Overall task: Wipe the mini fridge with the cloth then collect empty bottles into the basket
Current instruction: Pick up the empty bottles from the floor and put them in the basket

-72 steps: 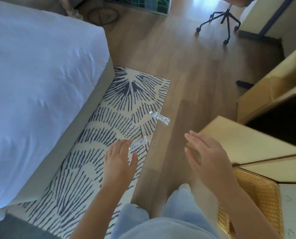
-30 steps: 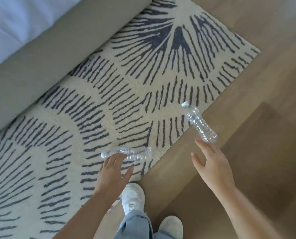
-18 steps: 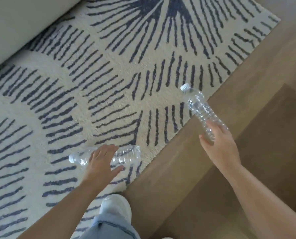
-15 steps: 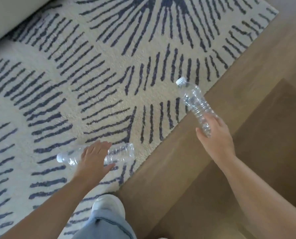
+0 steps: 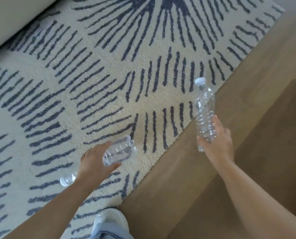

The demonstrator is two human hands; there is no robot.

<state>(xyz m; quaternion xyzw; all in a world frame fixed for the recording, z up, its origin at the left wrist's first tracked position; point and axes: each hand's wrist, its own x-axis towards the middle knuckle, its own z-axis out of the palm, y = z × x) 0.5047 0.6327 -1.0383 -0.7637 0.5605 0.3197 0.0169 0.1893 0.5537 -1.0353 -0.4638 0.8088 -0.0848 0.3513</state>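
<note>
both bottles are now coming up off the rug (image 5: 95,94): left hand (image 5: 93,163) is clamping one bottle (image 5: 119,151) crosswise, right hand (image 5: 216,144) is gripping the other bottle (image 5: 204,107) low, cap up, for carrying to the basket.

A cream rug (image 5: 95,87) with dark strokes lies on wood flooring (image 5: 257,69).

Two bottles, one in each of your hands, over the rug edge.

Your left hand (image 5: 93,163) grips the left bottle (image 5: 118,150) across the rug (image 5: 109,83), cap end toward you and to the left. Your right hand (image 5: 216,144) holds the right bottle (image 5: 205,107) by its base, cap pointing away, above where rug meets floor (image 5: 247,135). Your shoe (image 5: 111,218) sits at that border, nearest you. The bed base (image 5: 14,18) lies far left.
</note>
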